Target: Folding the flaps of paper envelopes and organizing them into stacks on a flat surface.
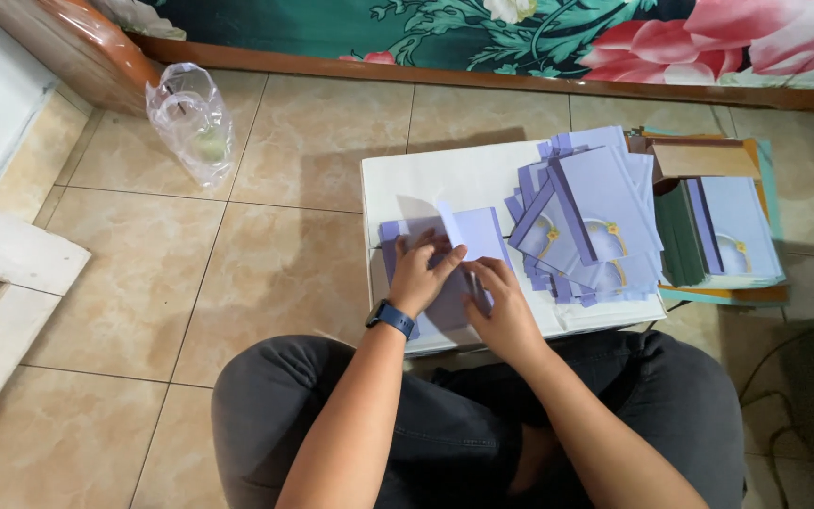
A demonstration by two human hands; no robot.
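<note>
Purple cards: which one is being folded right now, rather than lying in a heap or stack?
The purple card at the box's left end, under both hands, one flap raised. The heap and the stack lie untouched.

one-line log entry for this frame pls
left hand: pressing lavender card | right hand: on same card, flap raised | surface: white box | beside: loose pile of folded cards | far right: second stack

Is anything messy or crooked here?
Yes. The loose pile of purple cards on the white box is fanned out crookedly, with some hanging over its right edge. The stack on the floor looks neater.
</note>
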